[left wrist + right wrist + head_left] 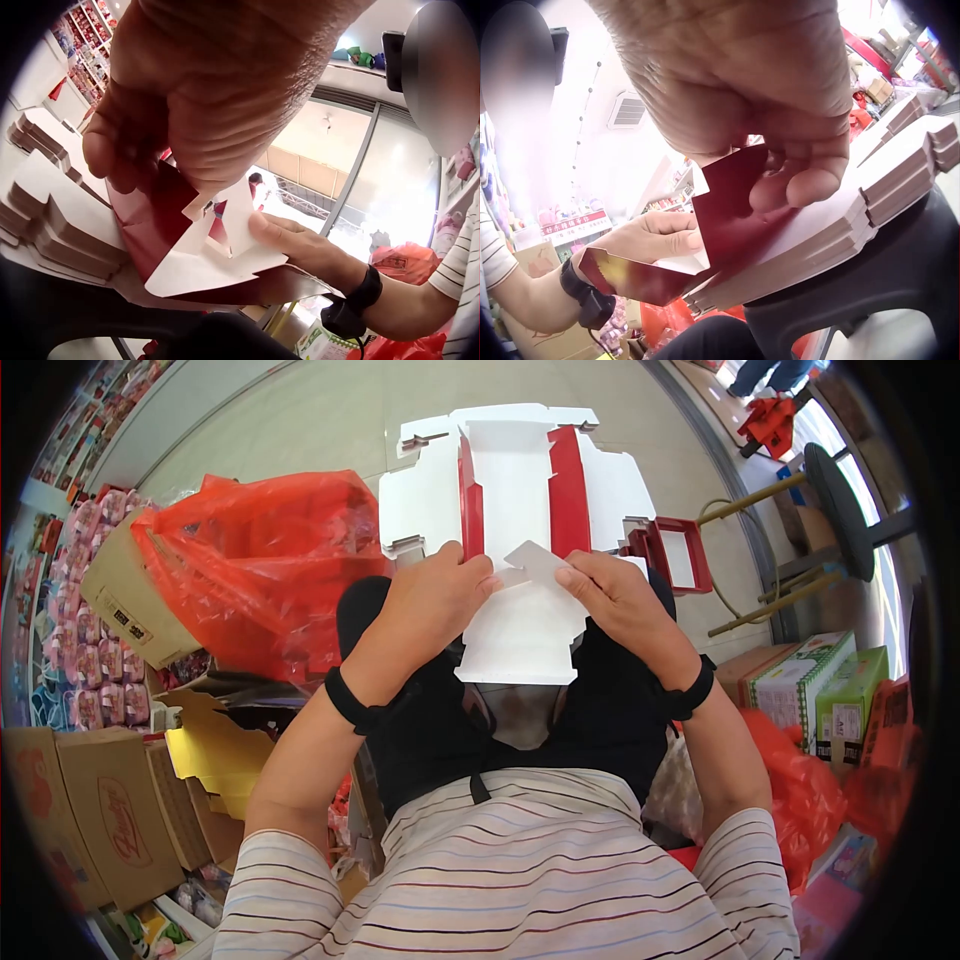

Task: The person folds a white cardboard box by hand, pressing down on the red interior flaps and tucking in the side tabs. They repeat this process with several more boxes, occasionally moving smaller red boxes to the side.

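Note:
A cardboard box blank (520,635), white inside and dark red outside, lies over a stack of flat box blanks (425,485) in front of my knees. Its red side panels (570,495) stand folded up. My left hand (430,600) pinches a flap at its near left corner. From the other side my right hand (625,605) pinches a white flap (537,560), thumb on top. The two flaps overlap between my hands. In the right wrist view, curled fingers (810,184) lie against the red outer face. Beneath the stack is a dark stool (900,262).
At the left lie a big red plastic bag (270,550), cardboard boxes (120,810) and packs of pink goods (95,630). A small red box (685,555) sits right of the stack. Farther right are a round-seated stool (838,510), green boxes (850,695) and another red bag (800,790).

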Demonstrator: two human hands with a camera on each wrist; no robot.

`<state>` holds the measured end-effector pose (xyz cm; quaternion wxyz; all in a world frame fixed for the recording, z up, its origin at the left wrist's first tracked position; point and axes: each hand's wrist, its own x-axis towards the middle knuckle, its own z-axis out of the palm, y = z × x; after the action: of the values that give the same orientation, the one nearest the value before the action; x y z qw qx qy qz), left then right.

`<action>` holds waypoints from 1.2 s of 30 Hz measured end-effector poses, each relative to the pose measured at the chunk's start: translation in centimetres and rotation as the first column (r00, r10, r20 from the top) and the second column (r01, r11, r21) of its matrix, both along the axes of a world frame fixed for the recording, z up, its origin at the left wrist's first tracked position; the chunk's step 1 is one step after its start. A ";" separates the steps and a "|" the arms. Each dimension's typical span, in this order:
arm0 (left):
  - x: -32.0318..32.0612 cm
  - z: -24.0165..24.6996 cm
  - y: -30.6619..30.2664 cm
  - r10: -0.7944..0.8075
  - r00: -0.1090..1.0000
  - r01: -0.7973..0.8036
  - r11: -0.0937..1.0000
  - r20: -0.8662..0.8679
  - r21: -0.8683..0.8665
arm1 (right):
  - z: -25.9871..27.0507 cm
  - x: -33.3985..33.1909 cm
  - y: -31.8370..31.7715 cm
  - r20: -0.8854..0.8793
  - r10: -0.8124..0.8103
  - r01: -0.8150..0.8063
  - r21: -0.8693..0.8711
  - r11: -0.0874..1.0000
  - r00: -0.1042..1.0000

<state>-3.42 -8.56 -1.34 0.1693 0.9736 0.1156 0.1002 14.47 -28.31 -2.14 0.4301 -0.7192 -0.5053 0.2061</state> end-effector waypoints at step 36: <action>3.3 -2.0 0.7 -0.149 0.969 0.147 0.989 0.198 0.023 | 0.1 0.9 -1.4 0.224 -0.029 0.035 -0.022 0.999 0.974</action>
<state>-0.09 -7.82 -3.38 0.1831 0.9653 0.0248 0.1847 15.38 -29.71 -2.00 0.3644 -0.7514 -0.5360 0.1236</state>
